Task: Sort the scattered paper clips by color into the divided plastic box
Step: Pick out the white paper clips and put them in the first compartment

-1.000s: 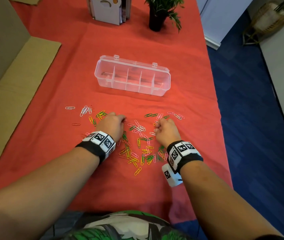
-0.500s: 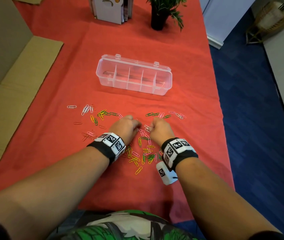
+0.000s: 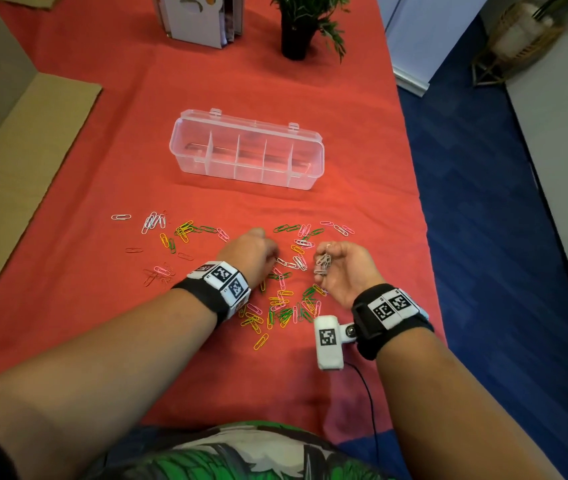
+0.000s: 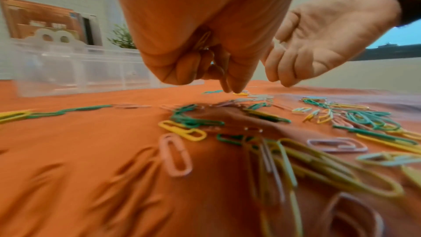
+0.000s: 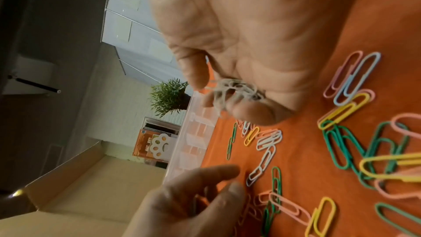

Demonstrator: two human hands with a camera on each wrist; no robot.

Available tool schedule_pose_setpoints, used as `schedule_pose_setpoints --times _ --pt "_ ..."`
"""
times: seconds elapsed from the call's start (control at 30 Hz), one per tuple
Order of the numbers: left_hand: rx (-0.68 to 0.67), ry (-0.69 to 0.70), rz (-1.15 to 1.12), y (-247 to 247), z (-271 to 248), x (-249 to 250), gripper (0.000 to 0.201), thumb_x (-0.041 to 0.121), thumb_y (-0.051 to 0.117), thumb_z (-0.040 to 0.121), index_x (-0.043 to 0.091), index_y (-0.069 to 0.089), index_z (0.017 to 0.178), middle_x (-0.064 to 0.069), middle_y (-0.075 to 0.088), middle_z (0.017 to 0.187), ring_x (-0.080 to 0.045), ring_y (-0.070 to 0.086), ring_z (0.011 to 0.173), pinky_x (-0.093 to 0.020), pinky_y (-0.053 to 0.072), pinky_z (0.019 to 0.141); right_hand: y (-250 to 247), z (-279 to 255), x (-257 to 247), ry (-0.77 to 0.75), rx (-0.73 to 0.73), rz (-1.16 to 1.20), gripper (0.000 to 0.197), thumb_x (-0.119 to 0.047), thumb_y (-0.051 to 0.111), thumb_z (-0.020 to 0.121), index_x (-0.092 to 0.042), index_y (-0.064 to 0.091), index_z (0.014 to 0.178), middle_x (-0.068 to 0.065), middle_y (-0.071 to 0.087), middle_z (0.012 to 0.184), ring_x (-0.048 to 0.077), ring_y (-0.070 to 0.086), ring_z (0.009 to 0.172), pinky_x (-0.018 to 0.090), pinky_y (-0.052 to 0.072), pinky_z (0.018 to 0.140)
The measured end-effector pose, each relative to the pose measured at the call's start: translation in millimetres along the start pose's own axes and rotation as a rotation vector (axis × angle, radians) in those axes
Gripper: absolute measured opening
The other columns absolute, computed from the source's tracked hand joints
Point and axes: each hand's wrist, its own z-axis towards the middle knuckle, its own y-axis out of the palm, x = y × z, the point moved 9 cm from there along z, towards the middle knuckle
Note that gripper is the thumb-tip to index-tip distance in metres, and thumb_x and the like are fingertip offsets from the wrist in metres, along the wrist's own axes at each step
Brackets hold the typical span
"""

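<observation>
We see the right hand turned palm-up just above the red tablecloth, its fingers curled round a bunch of white paper clips that it holds clear of the cloth. Just to its left, the left hand reaches knuckles-up into the scatter, thumb and forefinger tips meeting low over the cloth; from the left wrist view a clip or two seems tucked in its curled palm, though we cannot tell for sure what the fingertips themselves hold. The scattered paper clips, green, yellow, pink and white, lie in a loose band around and nearer than both hands, with a thinner spread trailing off to the left. Farther away, well apart from the hands, the divided plastic box stands open on the cloth, its compartments showing no clips that we can make out. At the far edge stand a potted plant and a card holder, and flattened cardboard lies at the left.
</observation>
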Motion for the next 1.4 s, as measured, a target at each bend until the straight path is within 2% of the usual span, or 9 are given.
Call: schedule_pose_setpoints --times 0.23,0.37,0.5,0.63,0.73,0.9,1.03,1.27,1.4 --pt "0.002 0.039 0.11 13 11 15 0.018 0.024 0.05 0.089 0.012 0.06 0.098 -0.012 0.05 0.105 -0.034 0.06 0.093 -0.04 0.047 0.074 -7 4 9 0.088 0.065 -0.04 0.019 -0.019 0.044 0.089 -0.016 0.051 0.072 -0.005 0.037 0.056 0.006 0.031 0.038 0.015 0.024 0.036" --pt "0.004 -0.016 -0.012 11 11 5 0.016 0.02 0.047 0.091 0.012 0.057 0.101 -0.012 0.053 0.106 -0.034 0.058 0.096 -0.04 0.047 0.082 -21 11 -9 -0.098 0.277 -0.784 0.015 -0.015 0.053 0.084 -0.02 0.052 0.07 -0.003 0.048 0.063 0.016 0.045 0.05 0.017 0.032 0.041" --pt "0.054 -0.172 -0.356 2 10 -9 0.016 0.014 0.046 0.092 0.016 0.058 0.103 0.0 0.056 0.092 -0.018 0.053 0.084 -0.028 0.043 0.078 3 10 -16 -0.292 0.3 -1.347 0.009 -0.023 0.053 0.084 -0.016 0.052 0.09 0.007 0.065 0.093 0.025 0.059 0.09 0.028 0.043 0.077" --pt "0.011 -0.502 -1.174 17 0 -20 0.022 0.006 0.042 0.09 0.016 0.053 0.073 0.0 0.042 0.062 -0.011 0.038 0.045 -0.015 0.033 0.04 17 12 -17 -0.356 0.314 -1.517 0.026 -0.023 0.049 0.088 -0.006 0.05 0.107 0.017 0.064 0.106 0.033 0.061 0.102 0.036 0.047 0.082" --pt "-0.031 -0.634 -1.48 24 -5 -15 0.023 0.014 0.042 0.087 0.015 0.048 0.065 -0.001 0.043 0.06 -0.008 0.038 0.037 -0.012 0.035 0.035 6 16 -23 -0.27 0.31 -1.383 0.021 -0.018 0.047 0.088 -0.007 0.057 0.101 0.018 0.066 0.107 0.032 0.061 0.103 0.032 0.046 0.084" --pt "-0.019 -0.437 -0.904 22 8 -6 0.025 0.027 0.05 0.091 0.017 0.057 0.069 -0.004 0.05 0.059 -0.014 0.045 0.043 -0.02 0.035 0.047 -16 18 -35 -0.222 0.303 -1.167 0.012 -0.015 0.053 0.082 -0.017 0.061 0.074 0.009 0.065 0.085 0.022 0.059 0.082 0.026 0.041 0.071" --pt "-0.027 -0.152 -0.229 10 13 20 0.028 0.029 0.048 0.093 0.005 0.064 0.092 -0.018 0.067 0.093 -0.031 0.059 0.088 -0.031 0.037 0.068 -25 14 -38 -0.221 0.316 -1.192 0.017 -0.016 0.053 0.083 -0.021 0.058 0.068 0.003 0.06 0.08 0.016 0.053 0.078 0.023 0.037 0.07" --pt "-0.088 -0.376 -0.855 38 9 -11 0.033 0.009 0.037 0.096 0.019 0.059 0.074 -0.002 0.052 0.066 -0.013 0.046 0.053 -0.025 0.046 0.054 -29 4 -44 -0.268 0.397 -1.281 0.017 -0.027 0.053 0.089 -0.012 0.059 0.086 0.011 0.066 0.09 0.026 0.061 0.092 0.025 0.039 0.073" --pt "-0.056 -0.237 -0.608 20 4 -8 0.027 0.007 0.04 0.093 0.014 0.065 0.088 -0.002 0.063 0.083 -0.017 0.055 0.076 -0.026 0.044 0.073 -13 8 -42 -0.336 0.403 -1.452 0.026 -0.028 0.055 0.087 -0.003 0.058 0.094 0.019 0.067 0.101 0.033 0.062 0.099 0.035 0.047 0.081"
